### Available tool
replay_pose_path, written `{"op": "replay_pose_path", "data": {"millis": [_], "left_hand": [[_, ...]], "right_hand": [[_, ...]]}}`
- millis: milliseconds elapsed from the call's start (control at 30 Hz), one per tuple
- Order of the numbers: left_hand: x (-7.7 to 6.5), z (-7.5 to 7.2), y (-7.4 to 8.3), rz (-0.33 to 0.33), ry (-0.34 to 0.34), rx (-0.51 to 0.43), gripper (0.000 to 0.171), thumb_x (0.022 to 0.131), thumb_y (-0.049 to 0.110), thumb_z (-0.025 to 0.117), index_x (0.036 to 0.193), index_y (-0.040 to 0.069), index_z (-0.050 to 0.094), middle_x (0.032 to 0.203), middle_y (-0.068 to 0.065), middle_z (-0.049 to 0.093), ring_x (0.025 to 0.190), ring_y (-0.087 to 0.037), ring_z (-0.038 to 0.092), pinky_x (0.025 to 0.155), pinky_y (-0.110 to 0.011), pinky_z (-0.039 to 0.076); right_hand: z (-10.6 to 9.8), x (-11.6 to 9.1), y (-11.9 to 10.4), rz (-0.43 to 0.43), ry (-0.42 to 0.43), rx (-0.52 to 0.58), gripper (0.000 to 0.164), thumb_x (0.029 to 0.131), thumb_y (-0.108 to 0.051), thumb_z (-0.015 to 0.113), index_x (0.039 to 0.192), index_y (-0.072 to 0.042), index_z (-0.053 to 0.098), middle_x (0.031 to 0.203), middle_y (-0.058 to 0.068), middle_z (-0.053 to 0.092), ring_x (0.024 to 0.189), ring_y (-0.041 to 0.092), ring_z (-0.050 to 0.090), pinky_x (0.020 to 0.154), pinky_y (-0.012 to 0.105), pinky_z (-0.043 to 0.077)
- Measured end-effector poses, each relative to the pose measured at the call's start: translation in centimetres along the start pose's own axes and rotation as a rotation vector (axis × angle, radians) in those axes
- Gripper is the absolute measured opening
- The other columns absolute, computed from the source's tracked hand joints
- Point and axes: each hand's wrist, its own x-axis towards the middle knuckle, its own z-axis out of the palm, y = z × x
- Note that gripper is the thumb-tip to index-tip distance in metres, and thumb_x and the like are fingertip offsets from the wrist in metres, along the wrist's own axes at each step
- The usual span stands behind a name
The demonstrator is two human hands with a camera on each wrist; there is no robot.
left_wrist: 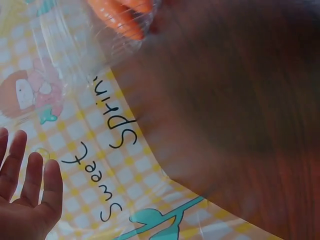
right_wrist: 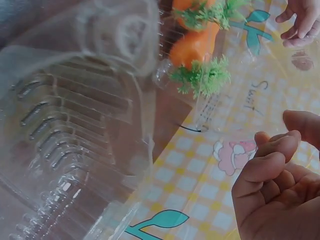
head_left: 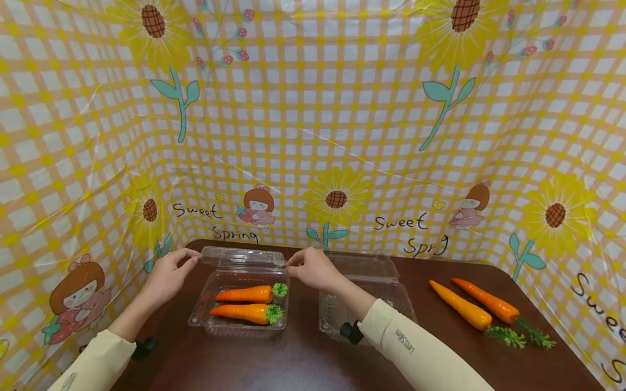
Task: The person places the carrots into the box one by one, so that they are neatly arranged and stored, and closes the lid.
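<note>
A clear plastic clamshell box [head_left: 244, 329] stands left of the middle with its hinged lid [head_left: 244, 257] raised at the back. Inside it lie two toy carrots [head_left: 242, 304], their green tops to the right. At the lid's left corner, my left hand [head_left: 168, 271] pinches the edge between thumb and fingertips; the left wrist view shows several of its fingers extended. My right hand [head_left: 315, 269] holds the lid's right corner, its thumb and index finger [right_wrist: 282, 147] close together and the other fingers curled. The box also shows partly, with orange carrots [right_wrist: 192, 47], in the right wrist view.
A second clear clamshell box [head_left: 362, 312], its lid [head_left: 362, 266] laid back, stands behind my right forearm. Two more toy carrots [head_left: 462, 307] lie on the brown table [head_left: 274, 364] at the right. A checked, flowered cloth [head_left: 313, 136] rises around the table's back and sides.
</note>
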Motion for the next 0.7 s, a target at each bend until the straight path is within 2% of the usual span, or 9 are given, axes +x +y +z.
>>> {"op": "replay_pose_path", "data": {"millis": [67,267,400,567,700], "left_hand": [[-0.5,0.2,-0.1,0.015,0.000,0.013,0.038,0.108,0.036,0.047,0.127,0.009,0.066,0.130,-0.019,0.063,0.118,-0.041,0.057,0.086,-0.055,0.051],[-2.1,0.7,-0.8,0.063,0.016,0.042,0.030,0.106,0.029,0.054,0.124,0.009,0.067,0.124,-0.013,0.066,0.116,-0.036,0.057,0.086,-0.053,0.050],[-3.2,1.1,-1.3,0.092,0.005,0.057,0.025,0.103,0.021,0.059,0.123,0.009,0.067,0.125,-0.011,0.066,0.118,-0.037,0.055,0.086,-0.053,0.050],[-4.3,1.5,-1.5,0.087,-0.007,0.072,0.025,0.098,0.011,0.064,0.123,0.010,0.067,0.125,-0.010,0.065,0.119,-0.037,0.054,0.085,-0.051,0.049],[-5.0,1.9,-1.7,0.056,-0.046,0.072,0.029,0.097,0.008,0.065,0.126,0.010,0.066,0.128,-0.010,0.064,0.121,-0.036,0.053,0.087,-0.049,0.048]], "right_hand": [[0.1,-0.5,0.0,-0.012,-0.025,-0.013,0.023,0.096,-0.021,0.067,0.112,-0.008,0.076,0.064,0.005,0.060,0.050,0.012,0.039,0.051,0.026,0.034],[0.4,-1.6,-0.2,-0.035,-0.055,-0.049,0.024,0.096,-0.019,0.068,0.116,-0.007,0.075,0.074,0.005,0.064,0.055,0.013,0.047,0.052,0.027,0.037],[0.7,-2.3,-0.2,-0.062,-0.065,-0.066,0.023,0.095,-0.014,0.069,0.115,-0.005,0.074,0.069,0.005,0.063,0.053,0.013,0.047,0.051,0.026,0.037],[1.4,-2.9,0.1,-0.090,-0.090,-0.073,0.026,0.095,-0.011,0.067,0.118,-0.002,0.072,0.064,0.000,0.059,0.051,0.011,0.044,0.051,0.025,0.036],[2.0,-3.4,0.4,-0.095,-0.111,-0.080,0.030,0.094,-0.011,0.068,0.121,0.001,0.070,0.062,-0.001,0.058,0.051,0.011,0.045,0.051,0.025,0.036]]}}
